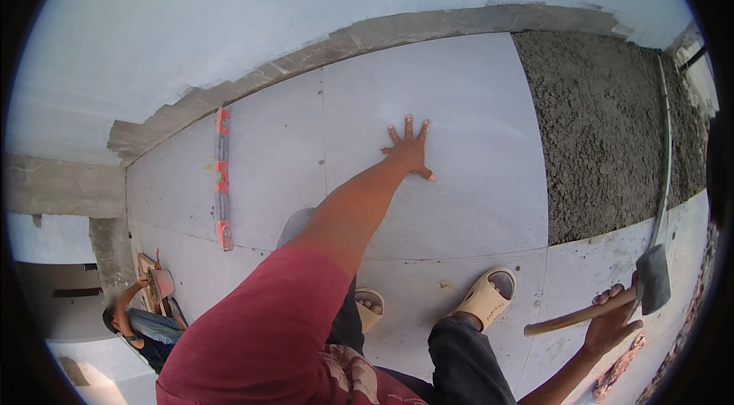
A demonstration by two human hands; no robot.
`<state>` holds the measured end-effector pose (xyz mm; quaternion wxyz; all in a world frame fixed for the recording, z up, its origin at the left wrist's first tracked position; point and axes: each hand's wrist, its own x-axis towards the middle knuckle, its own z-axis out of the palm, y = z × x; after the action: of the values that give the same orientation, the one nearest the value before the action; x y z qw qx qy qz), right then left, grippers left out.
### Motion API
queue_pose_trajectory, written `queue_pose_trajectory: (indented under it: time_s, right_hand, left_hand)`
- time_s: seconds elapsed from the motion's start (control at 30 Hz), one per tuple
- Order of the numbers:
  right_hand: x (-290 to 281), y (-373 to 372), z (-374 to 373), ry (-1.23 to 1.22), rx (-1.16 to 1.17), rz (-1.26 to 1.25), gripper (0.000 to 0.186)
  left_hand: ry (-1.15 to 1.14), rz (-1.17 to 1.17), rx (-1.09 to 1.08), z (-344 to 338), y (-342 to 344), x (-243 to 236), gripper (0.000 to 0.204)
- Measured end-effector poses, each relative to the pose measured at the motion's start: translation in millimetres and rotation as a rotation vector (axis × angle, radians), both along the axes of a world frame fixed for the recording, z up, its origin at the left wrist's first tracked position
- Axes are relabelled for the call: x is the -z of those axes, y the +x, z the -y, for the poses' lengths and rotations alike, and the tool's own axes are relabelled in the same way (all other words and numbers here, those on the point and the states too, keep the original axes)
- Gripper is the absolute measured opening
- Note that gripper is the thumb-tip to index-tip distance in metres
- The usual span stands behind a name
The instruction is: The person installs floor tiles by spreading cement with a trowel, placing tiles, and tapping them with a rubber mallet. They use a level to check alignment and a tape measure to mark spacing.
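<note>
My left hand point(409, 154) lies palm down with its fingers spread on a large pale grey floor tile point(466, 210). Nothing is in it. At the lower right, my right hand point(612, 328) is closed on a rubber mallet point(652, 280), gripping the wooden handle close to the black head. The handle's free end points left, over the near row of tiles. Right of the tile under my left hand is a bed of rough, dark grey mortar point(604, 137). A red and grey spirit level point(222, 179) rests on the tiles farther left.
A long thin straightedge point(664, 152) lies across the mortar's right part. A pale wall point(306, 0) borders the far side. At the lower left, a person point(138, 325) sits beside a pinkish container point(162, 283). A twisted patterned cloth point(618, 370) lies beside my right forearm. My sandalled feet point(489, 298) stand on near tiles.
</note>
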<state>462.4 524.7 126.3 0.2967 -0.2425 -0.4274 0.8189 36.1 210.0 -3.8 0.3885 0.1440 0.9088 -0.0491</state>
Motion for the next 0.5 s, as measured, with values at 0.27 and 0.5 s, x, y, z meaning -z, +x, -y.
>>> queue_pose_trajectory:
  time_s: [0.27, 0.5]
  right_hand:
    - [69, -110, 72, -0.051, -0.155, 0.655, 0.033]
    - [74, -263, 44, -0.344, -0.034, 0.254, 0.042]
  left_hand:
    - [-0.015, -0.059, -0.013, 1, -14, 6, 0.142]
    - [-0.012, -0.047, -0.043, -3, -17, -1, 0.145]
